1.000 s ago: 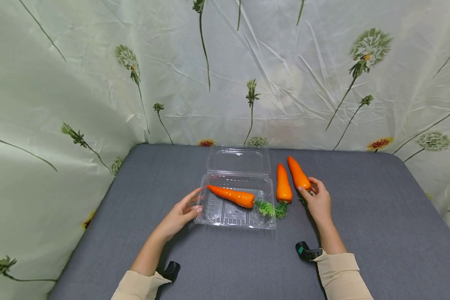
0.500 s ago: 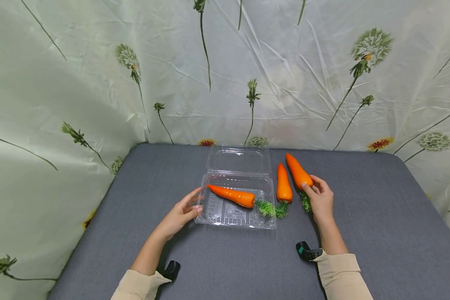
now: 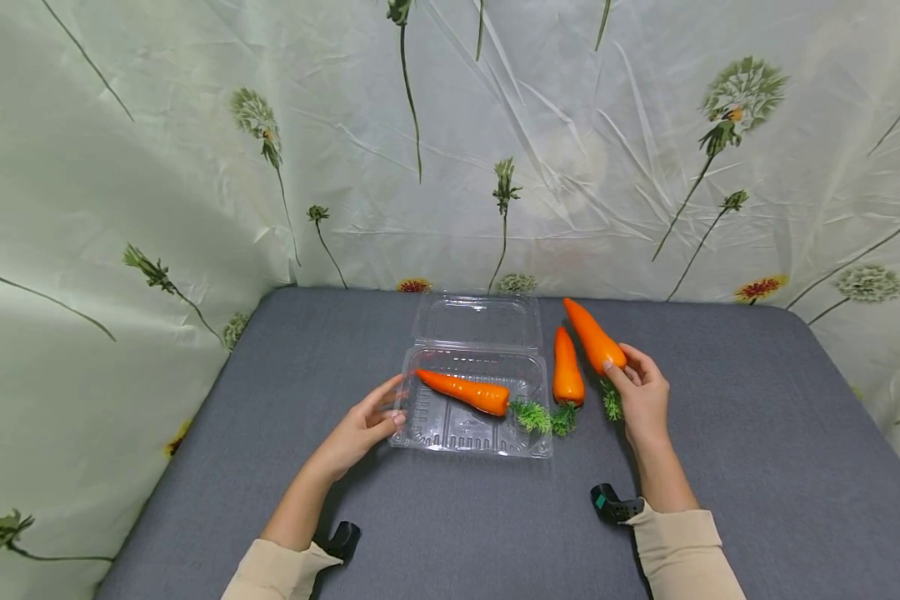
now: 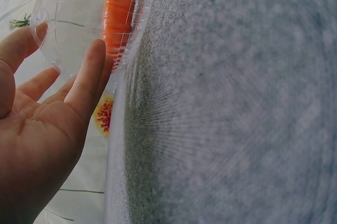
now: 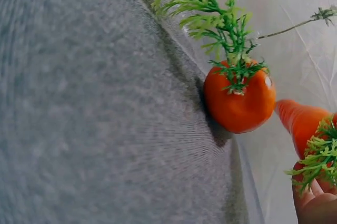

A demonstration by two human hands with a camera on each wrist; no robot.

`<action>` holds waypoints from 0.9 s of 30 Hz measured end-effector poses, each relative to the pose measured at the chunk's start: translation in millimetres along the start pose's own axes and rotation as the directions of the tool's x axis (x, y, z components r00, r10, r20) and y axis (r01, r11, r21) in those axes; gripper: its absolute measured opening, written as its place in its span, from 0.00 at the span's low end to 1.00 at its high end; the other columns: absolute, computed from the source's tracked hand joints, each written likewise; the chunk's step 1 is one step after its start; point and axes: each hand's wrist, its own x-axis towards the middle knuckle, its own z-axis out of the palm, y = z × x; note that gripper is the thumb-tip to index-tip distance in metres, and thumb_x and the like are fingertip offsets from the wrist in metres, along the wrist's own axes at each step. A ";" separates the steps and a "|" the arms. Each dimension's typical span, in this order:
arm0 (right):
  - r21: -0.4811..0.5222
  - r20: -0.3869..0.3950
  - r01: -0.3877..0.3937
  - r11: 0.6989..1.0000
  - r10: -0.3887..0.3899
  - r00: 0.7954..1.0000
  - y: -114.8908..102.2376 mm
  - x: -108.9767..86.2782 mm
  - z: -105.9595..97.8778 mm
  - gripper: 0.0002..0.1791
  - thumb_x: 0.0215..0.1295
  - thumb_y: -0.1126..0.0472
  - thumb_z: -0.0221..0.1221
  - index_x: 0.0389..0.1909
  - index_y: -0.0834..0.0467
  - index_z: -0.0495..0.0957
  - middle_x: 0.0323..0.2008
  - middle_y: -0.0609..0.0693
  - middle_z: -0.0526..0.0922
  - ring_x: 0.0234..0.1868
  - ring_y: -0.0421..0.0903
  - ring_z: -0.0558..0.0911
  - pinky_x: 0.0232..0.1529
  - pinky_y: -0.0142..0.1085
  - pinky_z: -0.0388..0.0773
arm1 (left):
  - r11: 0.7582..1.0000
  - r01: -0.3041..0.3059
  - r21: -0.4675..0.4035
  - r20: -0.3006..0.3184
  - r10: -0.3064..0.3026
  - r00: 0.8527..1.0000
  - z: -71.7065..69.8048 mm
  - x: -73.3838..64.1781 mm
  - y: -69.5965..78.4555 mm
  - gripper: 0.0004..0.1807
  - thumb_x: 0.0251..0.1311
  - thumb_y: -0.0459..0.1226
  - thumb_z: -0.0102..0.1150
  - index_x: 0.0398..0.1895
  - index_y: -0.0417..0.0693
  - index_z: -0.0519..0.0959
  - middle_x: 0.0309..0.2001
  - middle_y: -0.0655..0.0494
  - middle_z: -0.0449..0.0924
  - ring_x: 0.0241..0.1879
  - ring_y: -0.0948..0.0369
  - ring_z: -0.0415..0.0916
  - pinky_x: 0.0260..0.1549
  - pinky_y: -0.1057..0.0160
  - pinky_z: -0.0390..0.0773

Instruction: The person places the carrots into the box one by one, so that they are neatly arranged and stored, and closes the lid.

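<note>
In the head view my right hand (image 3: 643,400) pinches an orange carrot (image 3: 594,335) at its thick end, thumb on top. Its tip points up and to the left, and its green leaves hang below the fingers. A second carrot (image 3: 567,372) lies on the table just left of it; the right wrist view shows this carrot's rounded end (image 5: 239,105) against the cloth. The third carrot (image 3: 465,393) lies slantwise in a clear plastic clamshell box (image 3: 468,435), its leaves over the right rim. My left hand (image 3: 362,427) touches the box's left side with loosely extended fingers (image 4: 87,76).
The box's hinged lid (image 3: 478,321) lies folded back behind it. Grey cloth covers the table (image 3: 480,525), and a flowered curtain (image 3: 450,167) hangs along its back and left side. Each wrist carries a black camera band (image 3: 615,504).
My right hand has gripped the far-right carrot and raised it a little, with its tip moving up and to the left. My left hand and the box have stayed in place.
</note>
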 end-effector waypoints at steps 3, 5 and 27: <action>0.003 0.021 0.033 0.999 -0.033 0.999 -3.5 -1.5 0.8 0.23 0.56 0.71 0.58 0.54 0.67 0.69 0.45 0.49 0.72 0.45 0.41 0.72 0.37 0.23 0.71 | 1.000 0.000 0.000 0.004 0.000 1.000 -0.1 -0.3 0.1 0.34 0.59 0.33 0.54 0.68 0.55 0.54 0.61 0.41 0.59 0.54 0.48 0.66 0.46 0.56 0.70; -0.010 0.041 0.055 0.998 -0.055 0.998 -6.8 -2.9 1.8 0.23 0.56 0.71 0.59 0.54 0.67 0.70 0.44 0.48 0.73 0.44 0.41 0.72 0.36 0.23 0.71 | 1.000 0.001 -0.002 0.006 -0.001 1.000 -0.3 -0.3 0.0 0.34 0.59 0.33 0.54 0.68 0.55 0.54 0.61 0.41 0.59 0.54 0.48 0.66 0.46 0.56 0.70; -0.062 0.290 0.236 0.970 -0.209 0.934 -54.2 -28.9 30.5 0.22 0.56 0.72 0.59 0.53 0.69 0.69 0.46 0.53 0.74 0.43 0.40 0.73 0.38 0.25 0.71 | 1.000 0.009 -0.004 0.011 -0.009 1.000 -1.1 0.1 -0.5 0.34 0.60 0.33 0.54 0.68 0.56 0.54 0.61 0.41 0.59 0.54 0.48 0.66 0.46 0.56 0.70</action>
